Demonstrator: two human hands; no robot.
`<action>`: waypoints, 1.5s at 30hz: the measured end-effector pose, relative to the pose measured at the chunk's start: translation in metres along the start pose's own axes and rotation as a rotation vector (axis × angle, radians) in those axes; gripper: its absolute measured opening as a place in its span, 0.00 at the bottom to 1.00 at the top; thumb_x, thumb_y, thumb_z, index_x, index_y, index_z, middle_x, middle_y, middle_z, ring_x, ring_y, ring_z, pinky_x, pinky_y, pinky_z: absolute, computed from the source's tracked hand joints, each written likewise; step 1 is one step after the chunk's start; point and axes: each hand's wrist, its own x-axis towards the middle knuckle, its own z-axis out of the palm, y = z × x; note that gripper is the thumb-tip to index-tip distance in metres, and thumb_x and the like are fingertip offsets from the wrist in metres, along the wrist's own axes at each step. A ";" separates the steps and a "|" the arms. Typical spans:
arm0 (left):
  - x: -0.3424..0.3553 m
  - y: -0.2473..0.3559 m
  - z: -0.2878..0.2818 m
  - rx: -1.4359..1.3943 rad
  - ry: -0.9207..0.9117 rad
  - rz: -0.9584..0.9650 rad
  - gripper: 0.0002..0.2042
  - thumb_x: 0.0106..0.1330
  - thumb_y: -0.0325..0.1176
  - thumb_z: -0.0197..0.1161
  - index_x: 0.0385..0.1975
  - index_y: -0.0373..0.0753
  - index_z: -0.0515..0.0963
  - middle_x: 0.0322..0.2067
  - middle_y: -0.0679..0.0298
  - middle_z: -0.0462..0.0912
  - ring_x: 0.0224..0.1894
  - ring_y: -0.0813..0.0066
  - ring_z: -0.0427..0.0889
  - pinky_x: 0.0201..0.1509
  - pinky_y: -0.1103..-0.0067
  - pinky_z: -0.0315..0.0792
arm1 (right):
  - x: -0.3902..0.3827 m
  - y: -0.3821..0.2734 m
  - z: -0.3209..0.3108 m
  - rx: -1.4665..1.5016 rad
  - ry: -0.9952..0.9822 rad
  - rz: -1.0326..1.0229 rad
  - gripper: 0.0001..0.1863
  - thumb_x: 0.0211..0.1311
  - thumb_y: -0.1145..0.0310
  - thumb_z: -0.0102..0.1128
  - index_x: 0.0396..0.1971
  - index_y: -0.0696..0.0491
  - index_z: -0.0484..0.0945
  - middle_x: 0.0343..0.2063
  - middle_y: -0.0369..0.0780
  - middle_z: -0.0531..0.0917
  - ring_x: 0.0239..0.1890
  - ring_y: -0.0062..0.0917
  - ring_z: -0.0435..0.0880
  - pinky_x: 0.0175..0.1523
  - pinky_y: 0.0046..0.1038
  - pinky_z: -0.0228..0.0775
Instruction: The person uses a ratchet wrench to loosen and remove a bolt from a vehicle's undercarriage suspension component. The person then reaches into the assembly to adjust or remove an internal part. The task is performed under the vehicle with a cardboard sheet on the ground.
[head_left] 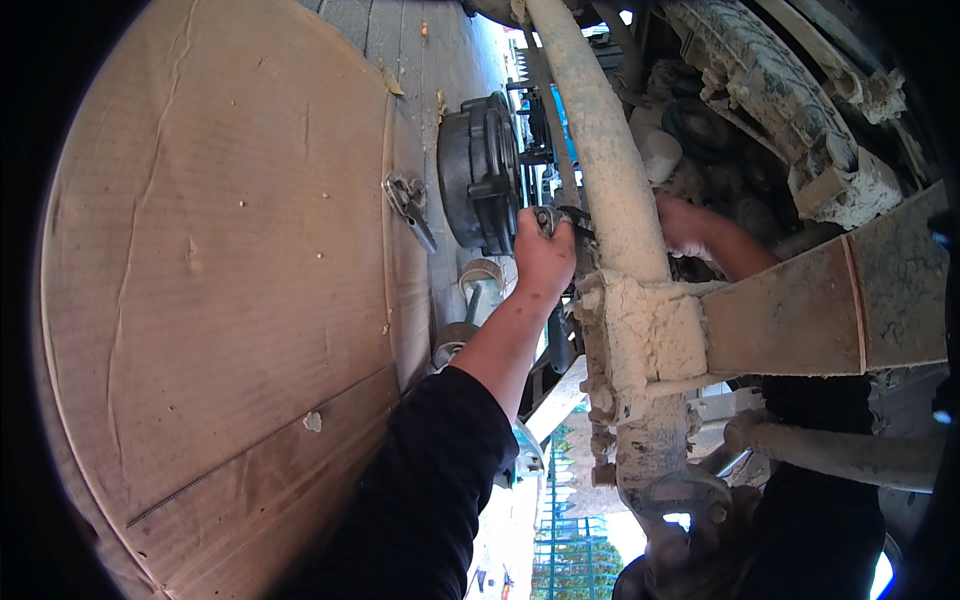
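My left hand (545, 250) is closed around a dark metal part or tool (546, 218), just left of the mud-caked axle tube (612, 150). The fingers cover most of it, so its kind does not show. A dark handle-like piece (558, 340) hangs below the wrist; whether it joins what I hold is unclear. On the far side of the tube, my right hand (685, 225) reaches in among the dirty vehicle parts. Its fingers are hidden behind the tube and slightly blurred.
Left of me lies a large cardboard sheet (240, 250). Pliers-like metal tool (408, 208) rests at its edge, beside a black round ribbed tub (482, 175). A muddy bracket (780, 300) and rod (840, 455) stand close around my right arm. Green fence (578, 560) shows beyond.
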 end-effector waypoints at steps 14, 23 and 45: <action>0.001 0.028 0.006 -0.105 -0.380 0.053 0.23 0.66 0.32 0.69 0.57 0.36 0.69 0.51 0.43 0.81 0.54 0.40 0.82 0.59 0.58 0.75 | 0.020 0.011 -0.067 0.086 0.601 -0.112 0.35 0.59 0.73 0.72 0.68 0.54 0.71 0.54 0.44 0.83 0.52 0.38 0.86 0.47 0.41 0.84; 0.023 0.033 -0.025 0.241 -0.409 0.165 0.19 0.74 0.39 0.63 0.57 0.34 0.71 0.43 0.40 0.85 0.50 0.41 0.85 0.55 0.59 0.76 | 0.046 0.031 -0.069 -0.460 0.945 -0.180 0.29 0.58 0.74 0.63 0.63 0.58 0.77 0.58 0.56 0.83 0.63 0.52 0.81 0.68 0.43 0.74; 0.068 0.054 -0.003 -0.065 -0.457 -0.162 0.17 0.81 0.42 0.53 0.44 0.37 0.84 0.28 0.65 0.82 0.30 0.77 0.80 0.37 0.75 0.73 | 0.033 0.025 -0.056 -0.699 0.858 -0.290 0.14 0.65 0.73 0.61 0.49 0.56 0.82 0.47 0.54 0.85 0.53 0.55 0.82 0.57 0.48 0.76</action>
